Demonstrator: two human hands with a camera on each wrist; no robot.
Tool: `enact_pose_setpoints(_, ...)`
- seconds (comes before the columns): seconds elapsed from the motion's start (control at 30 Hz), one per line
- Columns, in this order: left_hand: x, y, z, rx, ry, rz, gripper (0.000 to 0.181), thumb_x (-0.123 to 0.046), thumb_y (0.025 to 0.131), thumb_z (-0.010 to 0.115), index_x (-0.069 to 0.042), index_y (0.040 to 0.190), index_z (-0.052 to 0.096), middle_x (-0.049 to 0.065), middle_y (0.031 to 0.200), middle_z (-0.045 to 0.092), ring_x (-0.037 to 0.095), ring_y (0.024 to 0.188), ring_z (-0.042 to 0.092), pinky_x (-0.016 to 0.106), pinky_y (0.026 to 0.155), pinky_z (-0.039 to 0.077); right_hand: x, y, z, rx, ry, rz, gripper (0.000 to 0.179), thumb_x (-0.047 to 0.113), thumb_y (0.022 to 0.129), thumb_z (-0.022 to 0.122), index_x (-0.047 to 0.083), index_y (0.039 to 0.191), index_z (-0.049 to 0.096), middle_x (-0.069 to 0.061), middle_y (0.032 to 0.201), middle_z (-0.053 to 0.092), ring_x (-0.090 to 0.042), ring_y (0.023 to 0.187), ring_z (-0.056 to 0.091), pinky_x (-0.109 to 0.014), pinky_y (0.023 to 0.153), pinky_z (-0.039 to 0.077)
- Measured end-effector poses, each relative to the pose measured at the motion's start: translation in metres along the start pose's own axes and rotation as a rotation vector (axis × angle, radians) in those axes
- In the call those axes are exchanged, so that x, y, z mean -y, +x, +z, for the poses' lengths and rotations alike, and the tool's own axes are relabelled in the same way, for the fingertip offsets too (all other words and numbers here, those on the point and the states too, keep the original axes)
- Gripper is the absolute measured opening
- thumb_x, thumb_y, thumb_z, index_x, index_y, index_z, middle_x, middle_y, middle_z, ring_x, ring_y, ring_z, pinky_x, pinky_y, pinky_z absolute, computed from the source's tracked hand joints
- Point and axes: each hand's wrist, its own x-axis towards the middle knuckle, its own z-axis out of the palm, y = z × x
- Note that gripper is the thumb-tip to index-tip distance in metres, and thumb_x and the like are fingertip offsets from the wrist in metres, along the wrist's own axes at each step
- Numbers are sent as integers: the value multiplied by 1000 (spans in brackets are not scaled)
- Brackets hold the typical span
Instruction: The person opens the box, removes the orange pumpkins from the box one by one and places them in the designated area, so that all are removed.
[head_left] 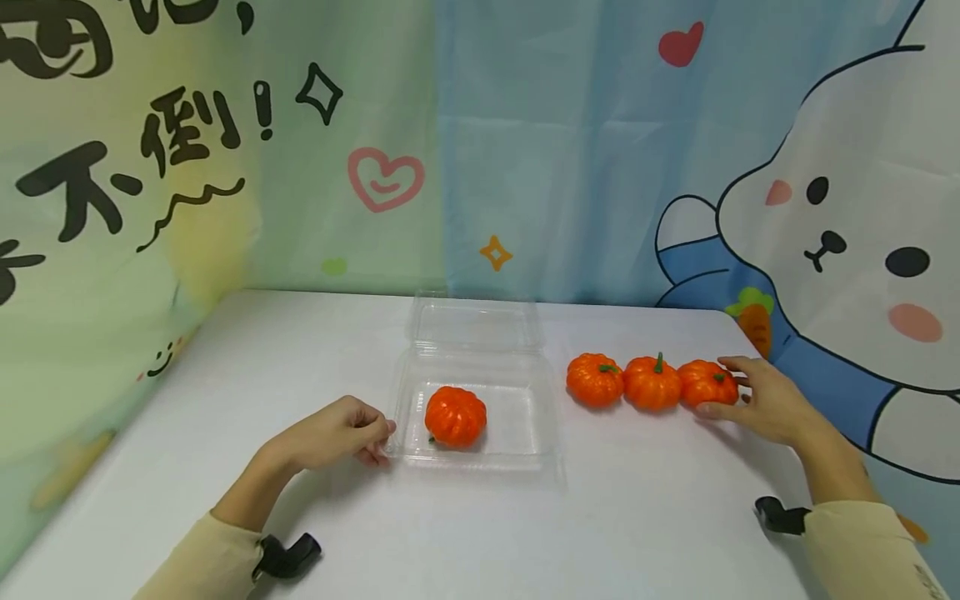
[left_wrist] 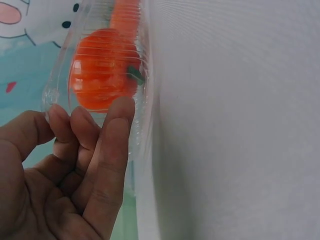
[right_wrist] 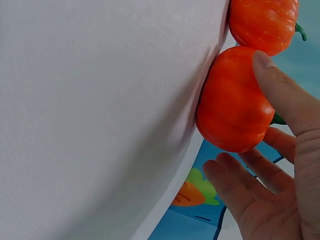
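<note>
A clear plastic clamshell box (head_left: pixel 517 454) lies with its lid (head_left: pixel 476 325) folded back, and one small orange pumpkin (head_left: pixel 455 417) sits inside it. My left hand (head_left: pixel 341 433) is at the box's left edge; in the left wrist view, thumb and fingertips (left_wrist: pixel 60 114) pinch its rim. To the right of the box, three more pumpkins with green stems form a row: a left one (head_left: pixel 595 380), a middle one (head_left: pixel 652 383) and a right one (head_left: pixel 707 383). Around the right pumpkin (right_wrist: pixel 235 100), my right hand (head_left: pixel 765 404) has its thumb on the near side and index finger behind.
Everything stands on a white table (head_left: pixel 645 517). Behind it hangs a printed curtain (head_left: pixel 555 167) with a white cartoon animal, hearts and writing. A black camera mount (head_left: pixel 288 557) is on the left wrist, another mount (head_left: pixel 782 517) on the right.
</note>
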Motion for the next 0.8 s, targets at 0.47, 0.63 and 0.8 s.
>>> enact_pose_setpoints(0.47,3,1,1,7,-11,-13,39,-16,106,56,8,76,59,8,71,63,28,83,76,35,75,62,6,-1,-7,-32,-32,-45,98,54,84,81,-6,149,39,-37,142,38,-56,111,53,-66,86,53)
enact_pose_setpoints(0.63,4,1,1,3,-5,-17,39,-16,106,55,8,76,59,9,71,63,29,84,76,35,75,62,15,0,-7,-86,-39,-77,94,50,84,82,-4,149,41,-35,142,39,-54,111,50,-69,86,51)
enact_pose_setpoints(0.8,0,3,-1,4,0,-19,38,-15,106,56,6,75,59,8,72,65,29,83,75,35,75,62,26,2,-10,-145,-43,-124,88,43,84,85,-2,148,43,-34,142,41,-53,113,48,-73,87,47)
